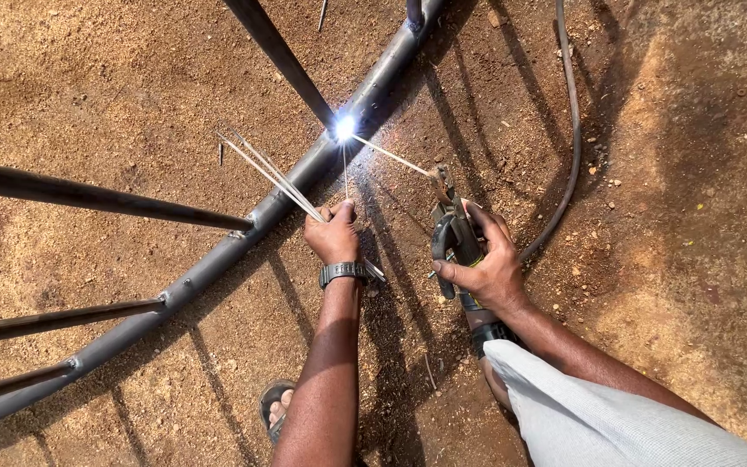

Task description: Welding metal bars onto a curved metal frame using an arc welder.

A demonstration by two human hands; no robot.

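While a bright blue-white welding arc [344, 129] burns at the joint above both hands, the right hand [486, 264] is closed around a dark, worn electrode holder with a clamp head [450, 233]. From that clamp a thin pale welding rod [391, 157] runs up and to the left of the right hand, its far tip meeting the arc. The arc sits on a long, curved grey steel pipe [218, 259], where a dark straight steel bar [280, 59] comes down to meet it.

The left hand [334, 235], wearing a dark wristwatch [343, 272], is shut on a bundle of thin spare welding rods [271, 175] that fan out up and to the left of it, crossing over the curved pipe. The two hands are near each other but apart.

Further left of the left hand, more dark steel bars [97, 197] join the same pipe. A dark cable [571, 130] curves up beyond the right hand over the reddish-brown dirt ground [88, 86]. Below the left forearm, a sandalled foot [275, 406] stands on the ground.
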